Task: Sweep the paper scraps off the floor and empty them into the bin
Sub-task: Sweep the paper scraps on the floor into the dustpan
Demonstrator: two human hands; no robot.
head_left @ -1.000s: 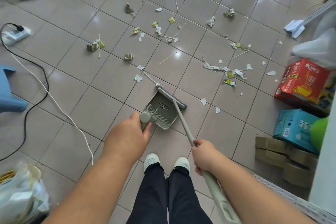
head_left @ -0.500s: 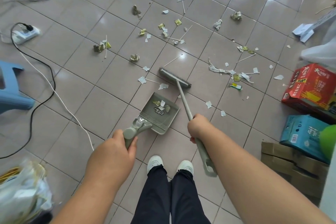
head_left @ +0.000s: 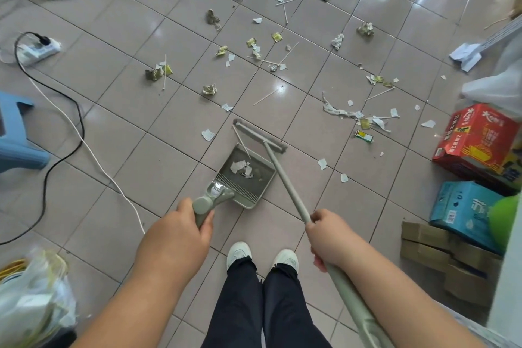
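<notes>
While L hand (head_left: 180, 237) grips dustpan (head_left: 244, 175), R hand (head_left: 329, 234) angles broom (head_left: 285, 178).

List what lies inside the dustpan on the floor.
In the dustpan lie a few white paper scraps and a thin stick leaning over its front lip. The broom handle crosses one edge.

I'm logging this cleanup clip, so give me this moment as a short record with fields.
left hand: grips the dustpan handle
right hand: grips the broom shaft
broom head: on the floor at the dustpan's mouth
dustpan contents: a few white paper scraps
floor: many scraps and thin sticks still scattered ahead
bin: not clearly seen
</notes>
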